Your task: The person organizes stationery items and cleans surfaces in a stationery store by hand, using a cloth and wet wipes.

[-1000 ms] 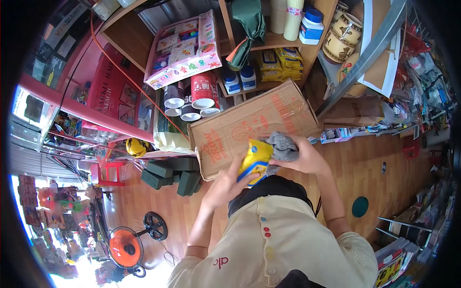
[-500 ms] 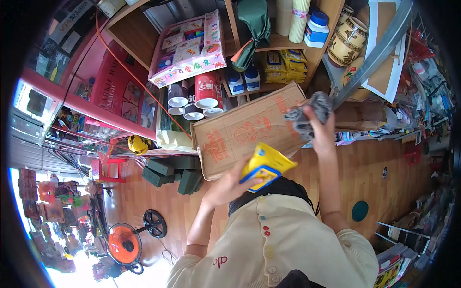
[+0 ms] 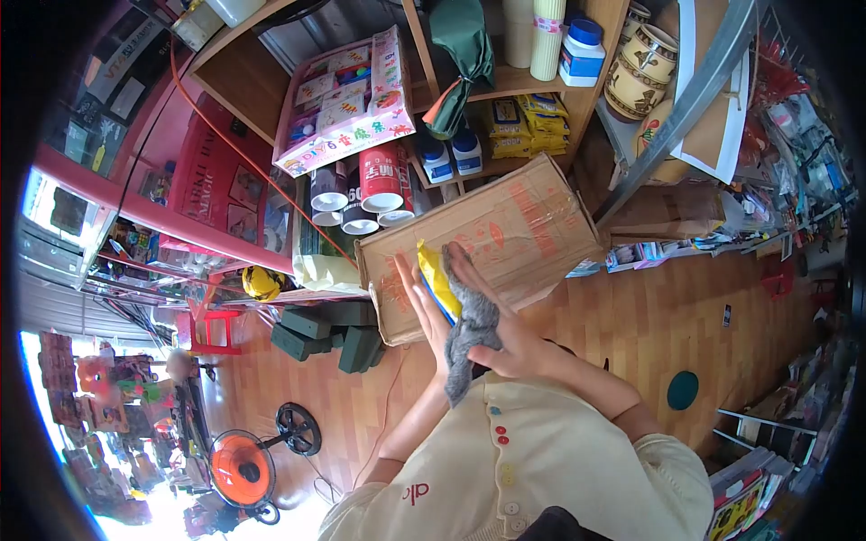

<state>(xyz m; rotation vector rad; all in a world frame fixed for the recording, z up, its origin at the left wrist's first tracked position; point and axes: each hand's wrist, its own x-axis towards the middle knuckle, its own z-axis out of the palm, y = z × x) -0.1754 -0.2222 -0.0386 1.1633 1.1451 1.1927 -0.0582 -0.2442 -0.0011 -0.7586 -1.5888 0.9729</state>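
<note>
A yellow packet with a blue edge (image 3: 437, 281) stands on edge between my two hands, just in front of my chest. My left hand (image 3: 424, 311) lies flat against its left side with the fingers stretched up. My right hand (image 3: 505, 334) presses a grey cloth (image 3: 469, 335) against the packet's right side; the cloth hangs down below my palm. Both hands are in front of a large taped cardboard box (image 3: 505, 230).
Wooden shelves behind the box hold more yellow packets (image 3: 523, 122), white bottles with blue caps (image 3: 451, 151), red and dark cans (image 3: 365, 189), a colourful toy box (image 3: 347, 95) and a green cloth (image 3: 460, 45). An orange fan (image 3: 242, 467) stands on the wooden floor, lower left.
My right hand came down from beside the box's upper right and laid the grey cloth against the packet. The packet turned from flat to on edge between both hands.
</note>
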